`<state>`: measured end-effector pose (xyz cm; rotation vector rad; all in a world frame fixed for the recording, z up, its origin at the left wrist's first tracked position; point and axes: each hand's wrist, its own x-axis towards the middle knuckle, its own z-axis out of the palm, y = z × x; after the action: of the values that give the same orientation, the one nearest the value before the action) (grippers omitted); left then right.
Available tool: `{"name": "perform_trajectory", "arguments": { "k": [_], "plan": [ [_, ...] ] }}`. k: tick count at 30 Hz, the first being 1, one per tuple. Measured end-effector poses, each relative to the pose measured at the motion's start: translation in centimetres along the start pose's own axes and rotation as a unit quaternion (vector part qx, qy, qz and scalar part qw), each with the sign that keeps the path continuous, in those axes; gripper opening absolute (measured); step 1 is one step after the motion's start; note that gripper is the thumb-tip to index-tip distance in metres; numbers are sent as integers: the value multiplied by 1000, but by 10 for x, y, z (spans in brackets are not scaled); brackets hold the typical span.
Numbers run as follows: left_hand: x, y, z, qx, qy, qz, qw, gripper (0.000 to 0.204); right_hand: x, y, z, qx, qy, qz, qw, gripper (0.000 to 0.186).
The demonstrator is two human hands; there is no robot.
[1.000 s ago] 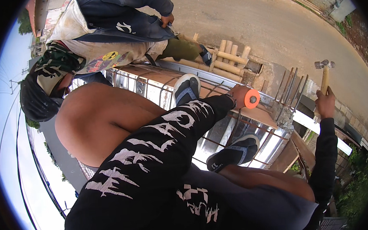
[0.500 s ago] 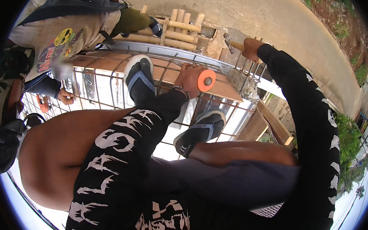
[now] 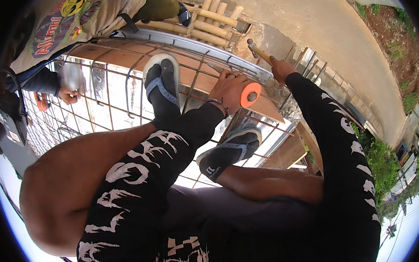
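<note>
Two tools are in hand: a chisel (image 3: 252, 96) in the left hand (image 3: 228, 88) and a hammer (image 3: 262, 55) in the right hand (image 3: 282, 71). The left fingers (image 3: 224, 76) are curled down with the back of the hand up, closed about the chisel; the grip under the palm and the shaft are hidden. The chisel's orange guard (image 3: 245, 100) and round grey end show just beside the hand, over a brown board (image 3: 266, 109). A bracelet (image 3: 221, 104) circles the left wrist. The right fingers are wrapped about the wooden handle, leaving no gap that shows. The hammer's metal head points up and left in the view, apart from the chisel and beyond it.

Below the hands spreads a mesh (image 3: 194, 74) of rusty bars, with pale, shiny surfaces showing through. The left sandal (image 3: 162, 88) is set near the left hand, to its left; the right sandal (image 3: 238, 147) is below the chisel in the view. Both are worn over dark socks.

At the left, a co-worker's hand (image 3: 68, 95) is beside the mesh, with a blurred grey thing (image 3: 71, 76) just above it that I cannot make out. An orange item (image 3: 40, 101) is to the left of that hand. Past the board lie a bamboo frame (image 3: 212, 18) and a road (image 3: 308, 21); bushes (image 3: 384, 158) stand at the right.
</note>
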<state>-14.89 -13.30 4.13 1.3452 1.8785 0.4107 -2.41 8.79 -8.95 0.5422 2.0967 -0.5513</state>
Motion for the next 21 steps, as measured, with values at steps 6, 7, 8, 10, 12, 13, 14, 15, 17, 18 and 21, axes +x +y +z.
{"name": "perform_trajectory", "arguments": {
  "k": [6, 7, 8, 10, 12, 13, 14, 15, 17, 18, 21],
  "plan": [
    [4, -3, 0, 35, -20, -6, 999, 26, 7, -11, 5, -98, -94, -8, 991, 34],
    [4, -1, 3, 36, -19, -8, 999, 27, 3, -5, 9, -72, -52, -2, 996, 35],
    [2, -1, 3, 40, -1, 2, 999, 28, 0, 1, 12, -45, -10, 5, 999, 35],
    [1, 0, 3, 36, -13, -2, 999, 29, -3, 12, 17, -30, 8, -3, 1000, 39],
    [3, -1, 7, 45, -9, 7, 999, 29, 9, 28, 23, -40, -12, -10, 999, 50],
    [3, 0, 6, 40, -16, -1, 999, 29, 17, 27, 24, -63, -51, -6, 997, 51],
    [3, 1, 6, 35, -22, -8, 999, 29, 23, 27, 25, -85, -90, -1, 992, 51],
    [4, 1, 6, 29, -28, -14, 999, 29, 26, 29, 26, -107, -129, 5, 986, 51],
    [4, -2, 4, 45, -39, -14, 998, 29, 19, 22, 21, -81, -74, -20, 994, 44],
    [4, -1, 5, 50, -46, -13, 998, 29, 15, 23, 21, -52, -35, -24, 998, 42],
    [4, -1, 5, 30, -32, -16, 999, 30, 6, 23, 19, 2, 45, -20, 999, 35]
  ]
}}
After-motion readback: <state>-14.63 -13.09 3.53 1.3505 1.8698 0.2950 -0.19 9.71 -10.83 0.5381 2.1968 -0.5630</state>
